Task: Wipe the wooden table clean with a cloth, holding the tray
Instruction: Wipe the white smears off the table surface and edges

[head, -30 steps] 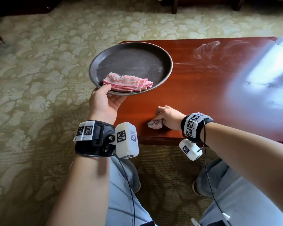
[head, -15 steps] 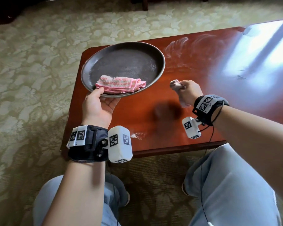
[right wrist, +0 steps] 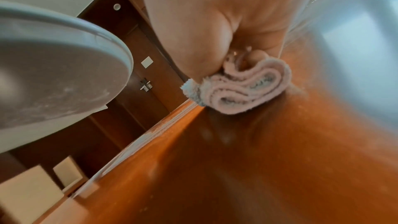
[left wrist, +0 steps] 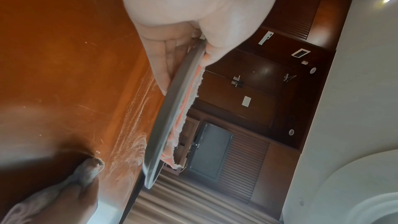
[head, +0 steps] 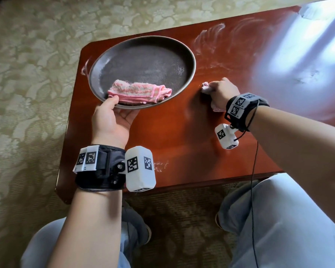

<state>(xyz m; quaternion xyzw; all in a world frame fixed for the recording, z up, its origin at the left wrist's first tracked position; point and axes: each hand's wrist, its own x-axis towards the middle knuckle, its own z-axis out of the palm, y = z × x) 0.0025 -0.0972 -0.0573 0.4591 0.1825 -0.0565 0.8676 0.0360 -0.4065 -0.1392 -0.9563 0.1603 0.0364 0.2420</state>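
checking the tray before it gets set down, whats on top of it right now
A folded pink towel lies on the round tray, near the edge where the left hand holds it, thumb on the rim beside the towel. The rest shows only pale dusty residue. Whatever the towel covers cannot be seen.

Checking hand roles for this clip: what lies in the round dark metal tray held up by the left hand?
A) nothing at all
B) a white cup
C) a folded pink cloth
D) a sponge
C: the head view shows a folded pink cloth lying in the round dark metal tray, whose near rim the left hand grips.
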